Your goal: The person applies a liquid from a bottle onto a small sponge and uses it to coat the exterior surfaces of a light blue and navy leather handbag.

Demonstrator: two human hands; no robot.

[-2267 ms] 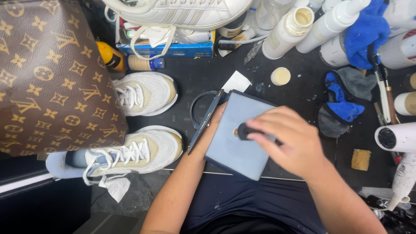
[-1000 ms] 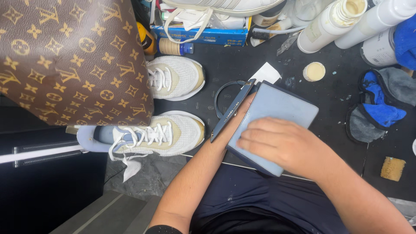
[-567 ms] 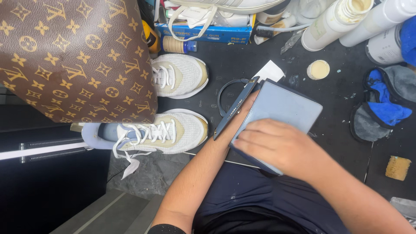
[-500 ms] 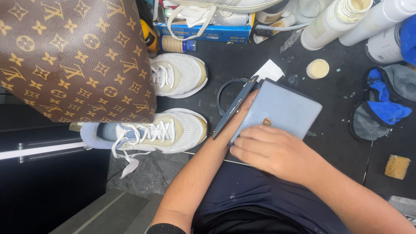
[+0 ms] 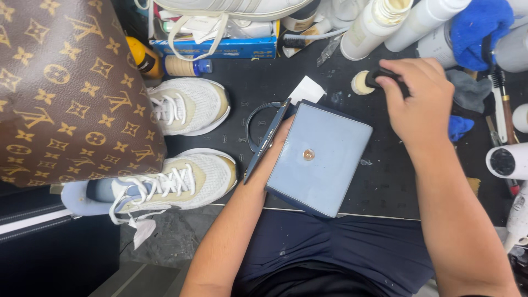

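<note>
A grey-blue rectangular bag [image 5: 322, 157] with a small round metal stud in its middle lies open on the black work mat [image 5: 242, 93]. My left hand [image 5: 283, 135] is tucked inside it, under the flap, so only the wrist and part of the hand show. My right hand [image 5: 415, 96] is up at the back right, closed on a small black-handled dauber whose tip sits at a small round cream-coloured tin [image 5: 360, 82].
A brown patterned bag [image 5: 66, 93] fills the left. Two white sneakers [image 5: 190, 104] [image 5: 176, 184] lie beside it. Bottles [image 5: 379, 25], blue cloths [image 5: 478, 25], brushes and a blue box [image 5: 220, 48] crowd the back. A white roll [image 5: 506, 161] sits at the right edge.
My right hand has lifted off the grey-blue bag's face and moved up and right to the small round tin, which leaves the bag's stud showing. The left hand stays inside the bag.
</note>
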